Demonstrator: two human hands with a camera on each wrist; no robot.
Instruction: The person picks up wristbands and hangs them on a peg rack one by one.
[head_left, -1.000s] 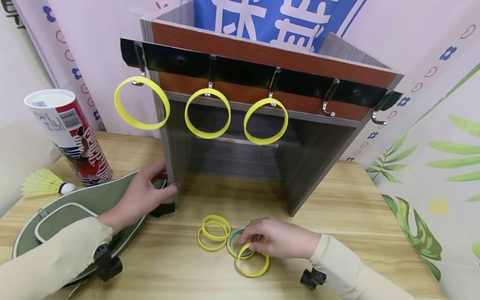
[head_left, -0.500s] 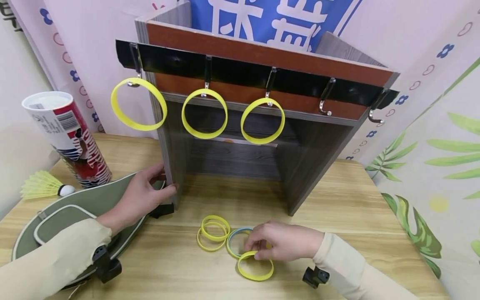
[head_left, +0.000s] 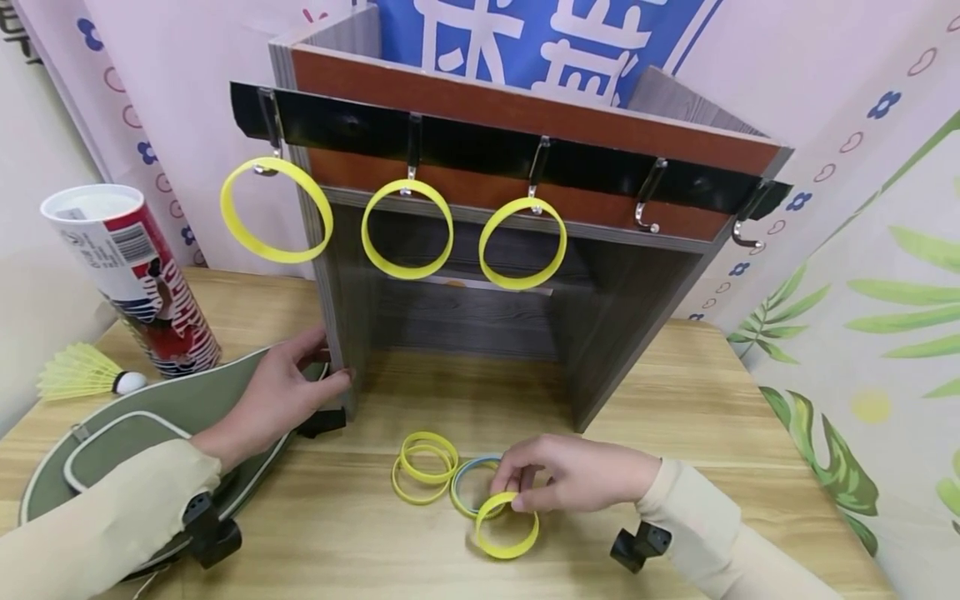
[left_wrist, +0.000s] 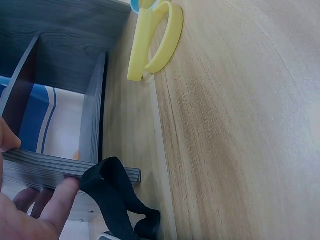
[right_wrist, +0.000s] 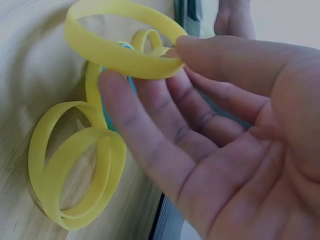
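My right hand [head_left: 581, 473] pinches a yellow silicone wristband [right_wrist: 107, 55] between thumb and fingers, just over the wooden table. Left of that hand lie two yellow wristbands [head_left: 422, 502], overlapping. Between them and the held band is a blue-edged band [head_left: 459, 487], partly hidden by the fingers, with yellow showing below it. My left hand [head_left: 276, 400] grips the front edge of the grey wooden shelf unit [head_left: 637, 308], thumb on one side of the panel [left_wrist: 50, 162] and fingers on the other. Three yellow wristbands [head_left: 407, 273] hang from the three left hooks; two right hooks [head_left: 647, 218] hold nothing.
A green bag with white piping [head_left: 172, 392] lies under my left forearm, its black strap [left_wrist: 110, 195] beside the panel. A shuttlecock [head_left: 86, 373] and a red-and-white tube [head_left: 142, 283] stand or lie at the left. Patterned cloth [head_left: 810, 50] hangs behind.
My right hand shifts slightly right, and the pinched wristband dips flatter, then tilts more upright. The left hand keeps its place on the panel.
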